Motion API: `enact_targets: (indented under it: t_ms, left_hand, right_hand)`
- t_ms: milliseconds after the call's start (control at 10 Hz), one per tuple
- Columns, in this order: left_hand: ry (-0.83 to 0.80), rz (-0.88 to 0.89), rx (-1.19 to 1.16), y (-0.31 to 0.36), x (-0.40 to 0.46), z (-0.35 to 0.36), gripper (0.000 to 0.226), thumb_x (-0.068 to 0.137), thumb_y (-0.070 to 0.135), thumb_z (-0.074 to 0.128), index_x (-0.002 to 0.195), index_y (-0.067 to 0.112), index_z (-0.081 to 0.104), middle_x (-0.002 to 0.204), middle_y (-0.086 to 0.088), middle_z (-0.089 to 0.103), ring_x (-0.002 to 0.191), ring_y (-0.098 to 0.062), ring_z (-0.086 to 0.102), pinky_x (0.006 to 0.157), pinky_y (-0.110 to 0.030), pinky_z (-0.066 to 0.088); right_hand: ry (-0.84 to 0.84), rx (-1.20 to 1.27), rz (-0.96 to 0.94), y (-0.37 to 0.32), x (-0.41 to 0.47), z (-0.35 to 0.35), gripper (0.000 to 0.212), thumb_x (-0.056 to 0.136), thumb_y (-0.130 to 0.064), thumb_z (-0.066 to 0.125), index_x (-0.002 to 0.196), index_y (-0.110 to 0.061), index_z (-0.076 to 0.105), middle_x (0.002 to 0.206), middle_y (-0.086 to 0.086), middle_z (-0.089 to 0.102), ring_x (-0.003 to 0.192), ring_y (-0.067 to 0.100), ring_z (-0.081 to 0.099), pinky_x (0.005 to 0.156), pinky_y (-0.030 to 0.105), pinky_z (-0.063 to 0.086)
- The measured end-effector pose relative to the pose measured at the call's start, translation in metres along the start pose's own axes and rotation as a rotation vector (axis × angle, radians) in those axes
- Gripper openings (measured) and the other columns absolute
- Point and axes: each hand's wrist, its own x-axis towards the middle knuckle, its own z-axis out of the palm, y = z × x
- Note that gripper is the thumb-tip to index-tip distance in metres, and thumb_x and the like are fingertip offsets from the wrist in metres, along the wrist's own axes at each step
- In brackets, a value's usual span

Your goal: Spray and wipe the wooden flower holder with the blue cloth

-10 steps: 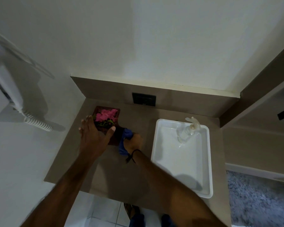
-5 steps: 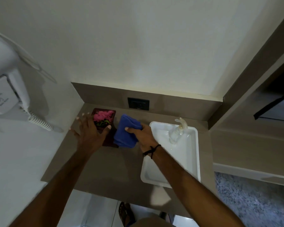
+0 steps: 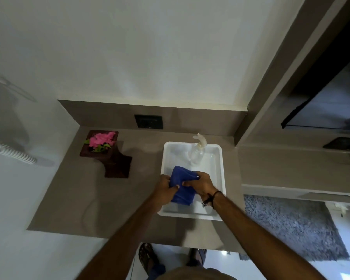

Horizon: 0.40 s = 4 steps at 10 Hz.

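Note:
The dark wooden flower holder (image 3: 117,164) stands at the back left of the brown counter, with pink flowers (image 3: 101,139) and green leaves in its top. Both my hands hold the folded blue cloth (image 3: 182,184) over the white tray (image 3: 221,178). My left hand (image 3: 166,188) grips the cloth's left side and my right hand (image 3: 202,183) grips its right side. A clear spray bottle (image 3: 197,153) with a white trigger stands in the tray's far end, behind the cloth.
A dark wall socket (image 3: 149,121) sits in the backsplash behind the counter. A white wall phone with a coiled cord (image 3: 16,155) hangs at the left. A grey rug (image 3: 287,225) lies on the floor at the right. My feet show below the counter edge.
Both hands have left the flower holder. My right hand carried the blue cloth to the right over the tray, and my left hand came across and took hold of it too.

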Motion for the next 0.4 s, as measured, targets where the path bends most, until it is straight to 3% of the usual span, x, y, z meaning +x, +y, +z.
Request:
enact_targets:
  t_ms: [100,200,300,400]
  left_hand:
    - [0.008,-0.075,0.139,-0.006,0.004,0.019,0.043,0.094,0.022,0.059,0.13,0.003,0.048,0.126,-0.018,0.063,0.114,-0.032,0.064,0.087,-0.035,0.052]
    - [0.062,-0.044,0.267,-0.003,0.004,0.031,0.04,0.095,0.02,0.059,0.128,-0.001,0.049,0.126,-0.02,0.065,0.114,-0.033,0.065,0.08,-0.028,0.045]
    - [0.085,0.023,0.456,-0.002,0.005,0.034,0.031,0.095,0.017,0.056,0.12,-0.003,0.057,0.126,-0.022,0.063,0.112,-0.031,0.063,0.084,-0.028,0.046]
    - [0.131,0.115,0.571,0.008,-0.003,0.029,0.032,0.097,0.018,0.053,0.125,0.003,0.054,0.133,-0.016,0.055,0.119,-0.026,0.058,0.094,-0.027,0.045]
  right_hand:
    - [0.087,-0.309,0.02,0.015,0.006,-0.003,0.054,0.068,-0.01,0.085,0.117,-0.008,0.063,0.114,0.013,0.069,0.107,0.029,0.066,0.093,0.037,0.056]
    - [0.165,-0.381,-0.01,0.021,0.004,-0.004,0.055,0.065,-0.016,0.086,0.114,-0.011,0.063,0.109,0.009,0.069,0.103,0.026,0.066,0.086,0.033,0.056]
    - [0.201,-0.45,-0.081,0.024,0.003,-0.005,0.057,0.069,-0.018,0.082,0.12,-0.01,0.06,0.109,0.008,0.069,0.106,0.028,0.066,0.091,0.038,0.057]
    - [0.272,-0.583,-0.235,0.019,-0.005,-0.007,0.066,0.077,-0.027,0.077,0.136,-0.014,0.051,0.127,0.008,0.063,0.116,0.026,0.061,0.1,0.039,0.053]
